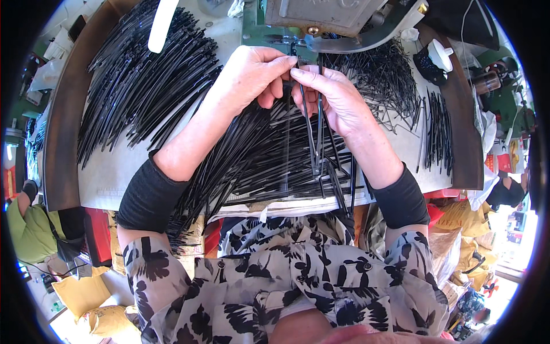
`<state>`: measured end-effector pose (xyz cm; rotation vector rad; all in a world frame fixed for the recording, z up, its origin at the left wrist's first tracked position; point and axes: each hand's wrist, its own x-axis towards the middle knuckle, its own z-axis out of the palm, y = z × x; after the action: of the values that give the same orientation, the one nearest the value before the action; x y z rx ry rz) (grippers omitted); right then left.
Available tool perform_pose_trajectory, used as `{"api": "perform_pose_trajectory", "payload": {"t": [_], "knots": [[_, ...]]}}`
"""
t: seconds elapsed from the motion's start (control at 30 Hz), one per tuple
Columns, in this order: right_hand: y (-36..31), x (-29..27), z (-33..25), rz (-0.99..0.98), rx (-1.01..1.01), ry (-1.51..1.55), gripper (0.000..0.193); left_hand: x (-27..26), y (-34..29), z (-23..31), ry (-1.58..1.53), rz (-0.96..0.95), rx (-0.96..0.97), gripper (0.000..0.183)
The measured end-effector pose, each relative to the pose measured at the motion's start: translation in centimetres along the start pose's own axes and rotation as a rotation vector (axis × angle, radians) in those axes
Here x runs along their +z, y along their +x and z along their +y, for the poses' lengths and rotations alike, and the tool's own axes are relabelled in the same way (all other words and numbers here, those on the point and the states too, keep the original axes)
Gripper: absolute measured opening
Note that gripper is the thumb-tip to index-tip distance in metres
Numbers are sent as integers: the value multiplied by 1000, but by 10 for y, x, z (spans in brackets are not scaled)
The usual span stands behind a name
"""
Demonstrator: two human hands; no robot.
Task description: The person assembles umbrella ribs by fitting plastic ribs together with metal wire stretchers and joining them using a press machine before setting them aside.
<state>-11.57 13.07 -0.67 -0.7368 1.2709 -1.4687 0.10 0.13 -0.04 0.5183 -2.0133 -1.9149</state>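
Just in front of a green machine, both my hands are close together at the upper middle. My left hand is closed, pinching the upper end of a thin black strip between thumb and forefinger. Facing it, my right hand is closed around several such strips, which hang down below the fingers toward the table edge. The strip's top reaches up to the machine's metal jaw area; whether it touches there I cannot tell. Beneath my hands lies a loose heap of black strips.
A large pile of black strips covers the table's left side. A tangled heap and a small bundle lie at right. A curved metal arm overhangs the work spot. Brown raised edging borders the table.
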Motion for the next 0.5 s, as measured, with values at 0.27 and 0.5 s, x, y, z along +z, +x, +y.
{"api": "perform_pose_trajectory", "payload": {"t": [0.27, 0.5], "knots": [[-22, -22, -11, -5, 24, 12, 27, -1, 3, 3, 363, -56, 74, 31], [-77, -93, -48, 227, 97, -517, 29, 4, -7, -8, 685, -190, 267, 24]]}}
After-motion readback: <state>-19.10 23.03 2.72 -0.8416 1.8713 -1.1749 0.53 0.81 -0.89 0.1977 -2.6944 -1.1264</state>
